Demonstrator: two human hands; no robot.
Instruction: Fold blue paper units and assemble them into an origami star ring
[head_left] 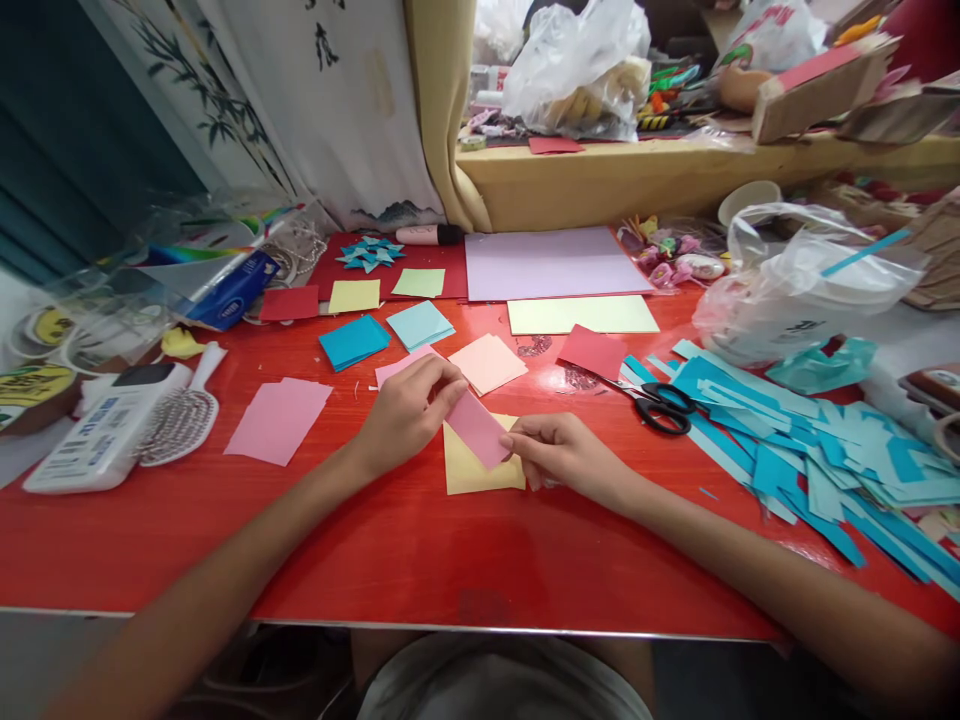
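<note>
A folded pink paper strip (477, 428) is held between both my hands just above the red table (405, 545). My left hand (409, 412) pinches its upper left end, fingers closed on it. My right hand (564, 455) pinches its lower right end. Under the strip lies a yellow paper square (469, 475). Another pink sheet (277, 420) lies to the left, and a peach stack (487, 362) sits just beyond my hands.
Black scissors (656, 402) lie right of my hands beside a heap of blue paper strips (810, 455). Blue stacks (354, 341), a lilac sheet (551, 262) and a blue paper star (369, 253) lie further back. A hairbrush (180, 418) and calculator (105, 430) sit left.
</note>
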